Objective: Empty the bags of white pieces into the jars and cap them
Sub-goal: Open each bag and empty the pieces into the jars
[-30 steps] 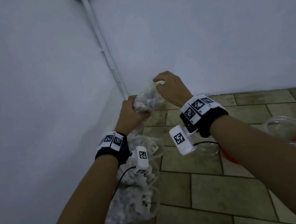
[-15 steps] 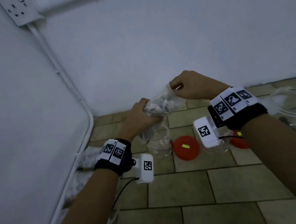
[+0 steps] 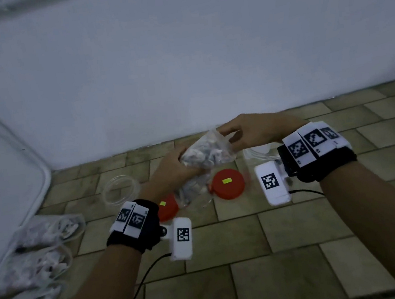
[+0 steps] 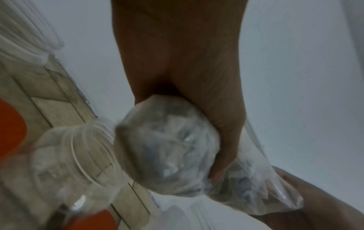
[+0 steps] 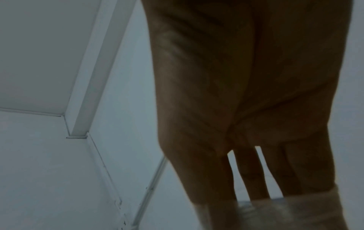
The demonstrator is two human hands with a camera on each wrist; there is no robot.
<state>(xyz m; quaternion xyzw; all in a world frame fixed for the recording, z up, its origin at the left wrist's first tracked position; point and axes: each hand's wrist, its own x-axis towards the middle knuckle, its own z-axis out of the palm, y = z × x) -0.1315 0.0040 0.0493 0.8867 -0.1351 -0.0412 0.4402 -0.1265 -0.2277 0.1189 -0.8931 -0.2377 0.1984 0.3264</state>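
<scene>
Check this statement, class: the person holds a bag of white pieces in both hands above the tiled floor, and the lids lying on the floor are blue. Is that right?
Not quite. The lids are red, as the head view shows. The rest stands: the left hand grips one end of the bag of white pieces and the right hand pinches the other, above the tiled floor.

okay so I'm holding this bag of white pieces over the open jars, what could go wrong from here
The bag hangs in the air between your left hand and right hand, not squarely over a mouth, so pieces may spill onto the tiles.
The clear jar under it looks light and could tip if the bag bumps it.
The red lid lies right beside that jar, so stray pieces may land on it.
</scene>
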